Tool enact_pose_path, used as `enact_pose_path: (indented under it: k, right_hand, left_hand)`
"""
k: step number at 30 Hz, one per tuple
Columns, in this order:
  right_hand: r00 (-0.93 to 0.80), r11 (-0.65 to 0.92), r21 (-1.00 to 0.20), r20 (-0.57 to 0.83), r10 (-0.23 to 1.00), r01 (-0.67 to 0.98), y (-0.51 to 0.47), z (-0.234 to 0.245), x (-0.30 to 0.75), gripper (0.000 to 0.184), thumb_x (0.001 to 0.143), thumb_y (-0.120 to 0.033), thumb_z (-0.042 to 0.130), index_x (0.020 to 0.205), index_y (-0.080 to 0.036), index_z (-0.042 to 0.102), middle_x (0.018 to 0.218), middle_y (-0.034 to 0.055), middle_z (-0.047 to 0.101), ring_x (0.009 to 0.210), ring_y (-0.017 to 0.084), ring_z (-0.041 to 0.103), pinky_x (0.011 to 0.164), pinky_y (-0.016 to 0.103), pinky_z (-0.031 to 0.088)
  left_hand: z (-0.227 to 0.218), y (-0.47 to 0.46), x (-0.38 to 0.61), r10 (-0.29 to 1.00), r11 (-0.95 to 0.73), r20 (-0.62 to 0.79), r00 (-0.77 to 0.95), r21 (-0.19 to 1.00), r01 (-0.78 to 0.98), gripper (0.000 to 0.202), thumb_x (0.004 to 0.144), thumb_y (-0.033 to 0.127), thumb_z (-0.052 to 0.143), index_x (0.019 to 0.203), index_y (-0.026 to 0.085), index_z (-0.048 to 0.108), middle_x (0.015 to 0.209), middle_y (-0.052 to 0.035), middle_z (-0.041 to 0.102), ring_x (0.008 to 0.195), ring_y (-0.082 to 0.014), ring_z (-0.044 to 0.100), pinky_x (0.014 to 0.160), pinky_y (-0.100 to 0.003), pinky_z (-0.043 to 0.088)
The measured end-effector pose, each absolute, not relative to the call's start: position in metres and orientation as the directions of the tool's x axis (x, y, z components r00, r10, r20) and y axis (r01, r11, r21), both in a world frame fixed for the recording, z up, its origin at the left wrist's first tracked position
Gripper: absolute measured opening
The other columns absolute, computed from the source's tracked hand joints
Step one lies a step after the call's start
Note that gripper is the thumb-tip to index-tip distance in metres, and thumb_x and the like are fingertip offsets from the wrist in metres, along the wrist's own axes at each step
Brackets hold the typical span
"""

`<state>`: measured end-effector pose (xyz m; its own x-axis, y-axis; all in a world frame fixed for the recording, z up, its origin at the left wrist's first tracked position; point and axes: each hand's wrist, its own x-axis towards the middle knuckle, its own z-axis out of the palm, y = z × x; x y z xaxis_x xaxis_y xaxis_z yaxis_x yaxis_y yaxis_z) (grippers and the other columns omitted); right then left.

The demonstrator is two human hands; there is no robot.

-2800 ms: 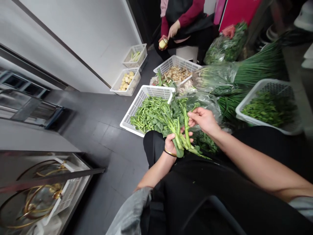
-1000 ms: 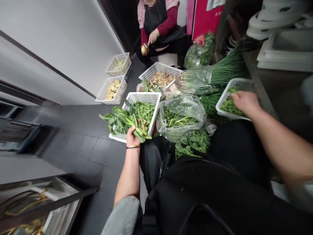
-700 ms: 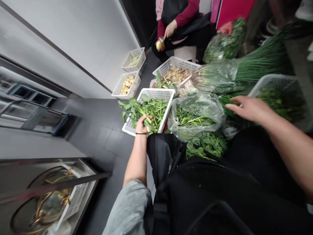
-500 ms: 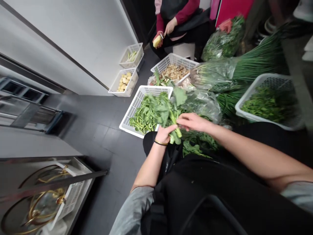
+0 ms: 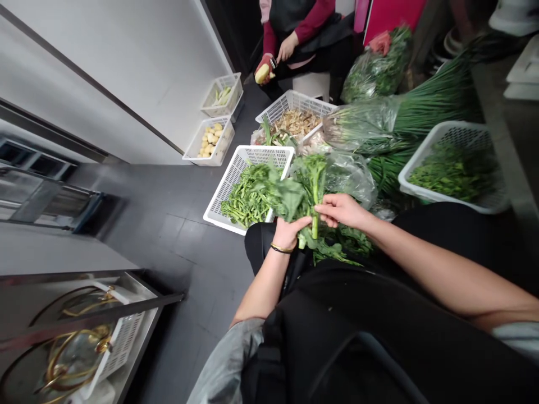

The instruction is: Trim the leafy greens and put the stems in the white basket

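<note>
My left hand is closed around the cut ends of a bunch of leafy green stalks, held above my knee. My right hand pinches one upright stalk of that bunch between thumb and fingers. Just beyond the bunch sits a white slotted basket on the floor, filled with trimmed green stems. A clear plastic bag of greens lies to the right of the bunch. More loose leaves rest by my right knee.
A second white basket of greens sits at the right. Long bundled chives lie behind it. Another person in red sleeves peels something yellow at the back. Baskets of peelings, yellow pieces and stems stand on the dark tiled floor. A steel shelf is at lower left.
My left hand carried a bunch from the floor basket back over my knee. My right hand came back from the right-hand basket and took hold of one stalk in the bunch.
</note>
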<state>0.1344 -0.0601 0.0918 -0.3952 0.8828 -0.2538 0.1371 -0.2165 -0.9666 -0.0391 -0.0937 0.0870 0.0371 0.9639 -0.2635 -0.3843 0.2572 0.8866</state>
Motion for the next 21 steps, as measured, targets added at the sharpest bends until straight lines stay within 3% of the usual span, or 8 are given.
enact_pose_path:
  k: [4, 7, 10, 13, 16, 18, 20, 21]
  right_hand:
    - [-0.271, -0.261, -0.962, -0.231, 0.935, -0.08, -0.054, 0.091, 0.152, 0.039, 0.066, -0.05, 0.07, 0.057, -0.016, 0.053, 0.044, -0.0009, 0.055, 0.034, 0.009, 0.048, 0.033, 0.02, 0.037]
    - [-0.345, -0.234, -0.951, -0.154, 0.926, -0.203, -0.055, 0.091, 0.152, 0.039, 0.066, -0.05, 0.071, 0.06, -0.016, 0.053, 0.045, -0.0019, 0.054, 0.037, 0.008, 0.047, 0.036, 0.021, 0.038]
    - [-0.433, -0.208, -0.957, -0.103, 0.895, -0.202, -0.057, 0.09, 0.139, 0.041, 0.068, -0.052, 0.07, 0.061, -0.016, 0.052, 0.042, -0.0045, 0.049, 0.037, 0.006, 0.041, 0.037, 0.019, 0.033]
    - [-0.461, -0.214, -0.967, -0.127, 0.878, -0.141, -0.055, 0.09, 0.129, 0.046, 0.066, -0.056, 0.07, 0.057, -0.016, 0.049, 0.041, -0.0041, 0.048, 0.036, 0.005, 0.04, 0.038, 0.019, 0.033]
    - [-0.537, -0.289, -0.955, -0.21, 0.817, -0.067, -0.05, 0.095, 0.127, 0.051, 0.066, -0.066, 0.063, 0.064, -0.015, 0.054, 0.052, 0.0021, 0.058, 0.043, 0.011, 0.051, 0.04, 0.023, 0.039]
    - [-0.578, -0.301, -0.95, -0.289, 0.763, 0.079, -0.048, 0.1, 0.126, 0.056, 0.068, -0.071, 0.056, 0.065, -0.015, 0.057, 0.056, 0.0054, 0.061, 0.045, 0.014, 0.055, 0.042, 0.026, 0.041]
    - [-0.526, -0.168, -0.941, -0.306, 0.793, 0.294, -0.052, 0.105, 0.123, 0.053, 0.074, -0.066, 0.051, 0.061, -0.015, 0.056, 0.054, 0.0058, 0.059, 0.043, 0.014, 0.053, 0.044, 0.026, 0.04]
    - [-0.466, -0.042, -0.914, -0.245, 0.85, 0.403, -0.056, 0.107, 0.122, 0.049, 0.078, -0.06, 0.05, 0.059, -0.015, 0.056, 0.055, 0.0059, 0.059, 0.045, 0.014, 0.054, 0.046, 0.026, 0.04]
  left_hand:
    - [0.091, -0.093, -0.058, 0.878, 0.44, -0.47, 0.092, 0.715, -0.543, 0.013, 0.064, 0.021, 0.07, 0.067, 0.01, 0.065, 0.063, -0.0056, 0.067, 0.052, -0.0122, 0.061, 0.053, -0.023, 0.05]
    - [0.089, -0.096, -0.057, 0.844, 0.497, -0.505, 0.18, 0.612, -0.615, 0.011, 0.067, 0.017, 0.062, 0.074, 0.01, 0.066, 0.074, -0.0078, 0.07, 0.064, -0.0159, 0.066, 0.061, -0.026, 0.053]
    - [0.087, -0.103, -0.045, 0.797, 0.585, -0.529, 0.29, 0.558, -0.588, 0.018, 0.067, 0.018, 0.062, 0.081, 0.008, 0.067, 0.079, -0.0117, 0.071, 0.079, -0.0229, 0.068, 0.073, -0.033, 0.054]
    - [0.088, -0.106, -0.035, 0.791, 0.587, -0.568, 0.227, 0.6, -0.543, 0.018, 0.064, 0.021, 0.068, 0.075, 0.007, 0.066, 0.064, -0.0096, 0.068, 0.062, -0.0202, 0.066, 0.067, -0.033, 0.054]
    - [0.09, -0.107, -0.03, 0.91, 0.355, -0.415, 0.006, 0.77, -0.531, 0.023, 0.056, 0.019, 0.075, 0.074, 0.008, 0.066, 0.065, -0.0065, 0.067, 0.051, -0.014, 0.061, 0.057, -0.028, 0.052]
    - [0.092, -0.105, -0.027, 0.95, 0.207, -0.296, -0.102, 0.838, -0.505, 0.028, 0.052, 0.017, 0.078, 0.076, 0.011, 0.066, 0.067, -0.0046, 0.068, 0.053, -0.0134, 0.061, 0.057, -0.027, 0.051]
    - [0.093, -0.102, -0.023, 0.952, 0.133, -0.252, -0.175, 0.853, -0.504, 0.031, 0.049, 0.016, 0.079, 0.077, 0.014, 0.065, 0.067, -0.0025, 0.067, 0.057, -0.0139, 0.062, 0.06, -0.027, 0.052]
    - [0.094, -0.101, -0.022, 0.944, 0.119, -0.257, -0.205, 0.85, -0.514, 0.032, 0.048, 0.016, 0.079, 0.077, 0.014, 0.064, 0.066, -0.0018, 0.067, 0.058, -0.0141, 0.063, 0.062, -0.028, 0.052]
